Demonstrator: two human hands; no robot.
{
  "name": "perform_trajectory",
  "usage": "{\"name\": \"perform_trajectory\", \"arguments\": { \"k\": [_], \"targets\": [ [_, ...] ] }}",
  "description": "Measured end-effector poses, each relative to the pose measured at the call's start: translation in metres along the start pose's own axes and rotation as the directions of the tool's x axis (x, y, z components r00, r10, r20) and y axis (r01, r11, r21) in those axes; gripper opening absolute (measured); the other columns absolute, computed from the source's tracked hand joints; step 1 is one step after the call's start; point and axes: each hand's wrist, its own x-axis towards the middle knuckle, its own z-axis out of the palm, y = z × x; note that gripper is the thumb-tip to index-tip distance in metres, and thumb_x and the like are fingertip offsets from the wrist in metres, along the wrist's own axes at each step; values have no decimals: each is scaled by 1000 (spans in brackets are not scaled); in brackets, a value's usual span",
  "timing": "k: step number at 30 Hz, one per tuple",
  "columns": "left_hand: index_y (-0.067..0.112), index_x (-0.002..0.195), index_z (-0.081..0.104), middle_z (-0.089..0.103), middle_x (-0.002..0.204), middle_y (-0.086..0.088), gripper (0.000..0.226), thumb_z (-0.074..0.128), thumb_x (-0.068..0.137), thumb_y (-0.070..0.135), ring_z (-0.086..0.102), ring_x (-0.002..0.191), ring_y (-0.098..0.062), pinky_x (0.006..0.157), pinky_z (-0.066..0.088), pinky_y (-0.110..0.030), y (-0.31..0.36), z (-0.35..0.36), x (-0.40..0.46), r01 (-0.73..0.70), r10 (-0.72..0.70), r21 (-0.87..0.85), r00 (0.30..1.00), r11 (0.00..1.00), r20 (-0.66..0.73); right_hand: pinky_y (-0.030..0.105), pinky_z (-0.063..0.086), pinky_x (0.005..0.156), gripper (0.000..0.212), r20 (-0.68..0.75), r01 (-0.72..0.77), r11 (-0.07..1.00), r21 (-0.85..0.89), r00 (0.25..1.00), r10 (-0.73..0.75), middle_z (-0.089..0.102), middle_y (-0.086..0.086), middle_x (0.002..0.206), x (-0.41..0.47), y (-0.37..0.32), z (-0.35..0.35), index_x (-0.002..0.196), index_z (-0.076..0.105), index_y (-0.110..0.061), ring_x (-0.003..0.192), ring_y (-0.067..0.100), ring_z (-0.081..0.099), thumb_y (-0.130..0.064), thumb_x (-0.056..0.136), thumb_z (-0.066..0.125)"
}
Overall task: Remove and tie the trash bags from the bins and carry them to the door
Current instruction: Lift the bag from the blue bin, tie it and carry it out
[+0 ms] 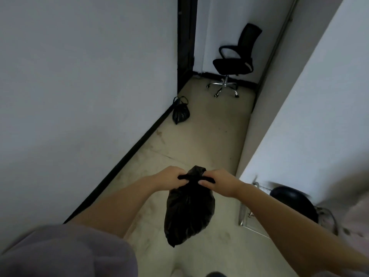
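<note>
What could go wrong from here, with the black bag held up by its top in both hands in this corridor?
1. The left hand and right hand pull the black trash bag by thin twisted ends; the plastic might tear or the knot slip.
2. The bag hangs clear of the floor, so a lost grip would probably drop it.
3. A second tied bag and an office chair stand ahead, possible obstacles.

No readable text, labels or signs anywhere.

black office chair (pixel 236 58) by far wall, pale scuffed floor (pixel 209 136)
</note>
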Motion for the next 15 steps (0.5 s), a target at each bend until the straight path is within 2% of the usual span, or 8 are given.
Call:
{"name": "perform_trajectory", "arguments": {
  "k": [5,8,12,15],
  "targets": [
    [24,59,38,44,62,6,36,51,93,24,44,57,-8,51,30,-14,-27,-60,94,5,-5,17,1000,1000,17,39,46,76,34,28,-6,999,-40,1000,7,63,9,86,102,43,-49,93,60,-12,83,28,59,-37,99,38],
    [22,61,40,43,63,6,34,50,94,26,44,59,-10,54,31,-19,-50,-90,158,21,-22,30,1000,999,19,37,44,75,35,29,-15,998,-59,999,17,66,13,89,167,71,-76,91,61,-9,84,28,59,-33,100,37],
    [12,72,45,41,62,7,28,50,94,29,45,66,-15,53,29,-19,-78,-129,250,49,-50,39,999,998,17,37,42,69,31,31,18,999,-44,999,-17,62,13,80,256,119,-105,79,54,-13,75,28,57,-30,100,38],
    [9,77,46,40,63,7,26,49,95,28,46,72,-17,53,28,-16,-95,-161,308,79,-79,20,996,997,41,34,38,66,30,61,36,998,-49,998,-32,61,13,78,320,153,-134,77,52,-14,69,22,51,-29,100,39]
  ]
}}
